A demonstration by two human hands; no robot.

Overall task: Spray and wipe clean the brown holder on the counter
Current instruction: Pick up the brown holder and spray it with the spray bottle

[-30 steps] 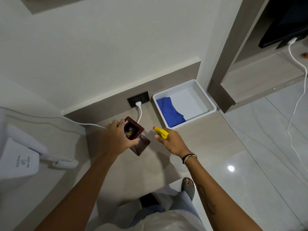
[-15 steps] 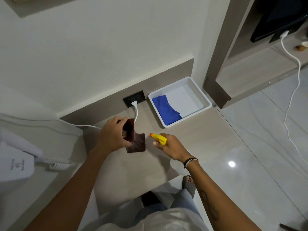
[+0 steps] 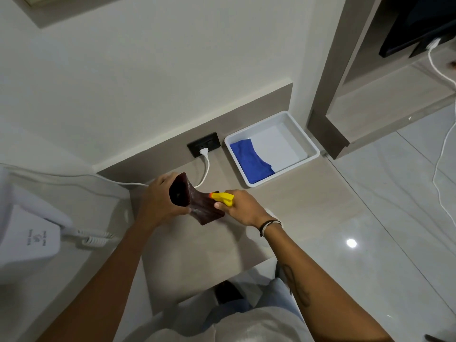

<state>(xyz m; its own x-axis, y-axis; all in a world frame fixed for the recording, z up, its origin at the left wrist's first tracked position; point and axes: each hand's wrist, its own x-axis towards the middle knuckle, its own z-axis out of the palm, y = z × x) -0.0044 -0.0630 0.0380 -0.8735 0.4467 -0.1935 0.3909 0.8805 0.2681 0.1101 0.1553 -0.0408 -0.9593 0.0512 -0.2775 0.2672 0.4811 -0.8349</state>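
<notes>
The brown holder [image 3: 197,206] is a dark reddish box held tilted above the counter [image 3: 296,201], its open mouth turned toward me. My left hand [image 3: 158,203] grips it by the rim. My right hand [image 3: 243,208] holds a spray bottle with a yellow head [image 3: 223,197]; the orange nozzle tip touches or nearly touches the holder's right side. The bottle's body is hidden under my hand. A blue cloth [image 3: 251,161] lies in a white tray [image 3: 308,144] at the back right of the counter.
A white plug and cable [image 3: 206,164] run from a black wall socket [image 3: 203,144] behind the holder. A white wall-mounted appliance with a coiled cord [image 3: 29,233] sits at the left. The counter's front edge drops to a tiled floor [image 3: 370,243].
My left hand has tipped the holder further over, so its mouth faces me. My right hand has brought the spray nozzle in against the holder's side.
</notes>
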